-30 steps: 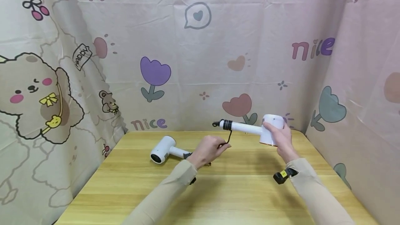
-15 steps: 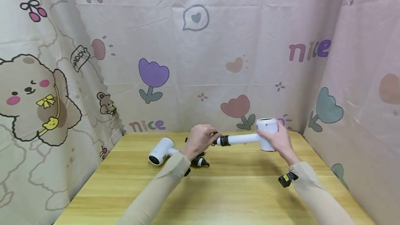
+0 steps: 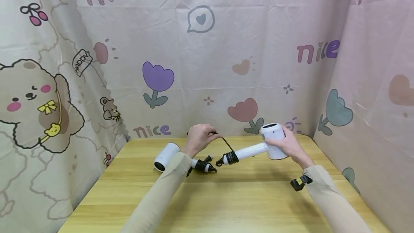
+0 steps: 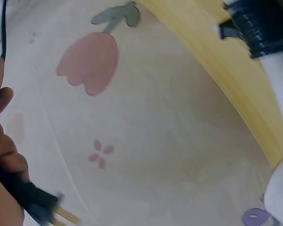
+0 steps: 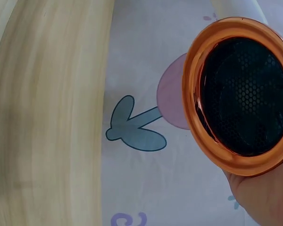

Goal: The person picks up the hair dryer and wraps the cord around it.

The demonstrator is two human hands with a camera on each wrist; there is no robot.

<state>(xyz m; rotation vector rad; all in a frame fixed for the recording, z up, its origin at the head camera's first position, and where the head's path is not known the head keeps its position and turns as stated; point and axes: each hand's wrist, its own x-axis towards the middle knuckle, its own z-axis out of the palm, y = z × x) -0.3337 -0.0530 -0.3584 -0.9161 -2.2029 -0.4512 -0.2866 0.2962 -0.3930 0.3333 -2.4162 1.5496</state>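
My right hand grips the body of a white hair dryer, holding it above the table with its handle sloping down to the left. The copper-rimmed, dark mesh end of this dryer faces the right wrist camera. Black cord is coiled round the handle's end, and a taut length runs from the coil up to my left hand, which pinches it. In the left wrist view the same hand's fingers curl round a black plug with two prongs. My left arm partly hides a second white hair dryer lying on the table.
The second dryer's handle carries its own black cord coil, with its plug sticking out close to the held dryer's handle end. The wooden table meets a patterned cloth backdrop behind and at both sides.
My left hand has carried the cord from below the handle, past its end, to up and left of it. The held dryer has lowered, tilting its handle end down.
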